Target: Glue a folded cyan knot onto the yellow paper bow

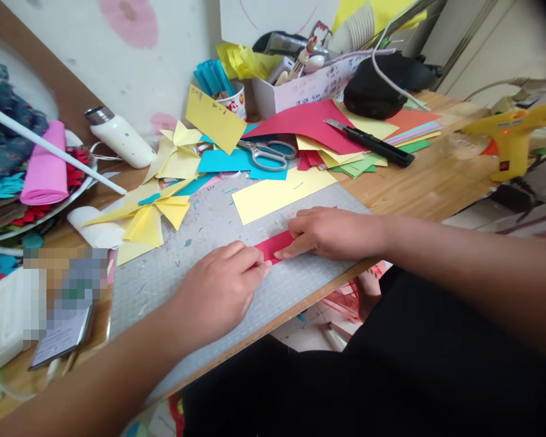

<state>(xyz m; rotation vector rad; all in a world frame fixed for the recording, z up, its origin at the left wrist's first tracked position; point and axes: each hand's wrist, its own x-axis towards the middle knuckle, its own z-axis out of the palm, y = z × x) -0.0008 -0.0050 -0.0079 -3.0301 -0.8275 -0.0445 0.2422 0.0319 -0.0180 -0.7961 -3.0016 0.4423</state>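
Soft daylight, blurred warped edges
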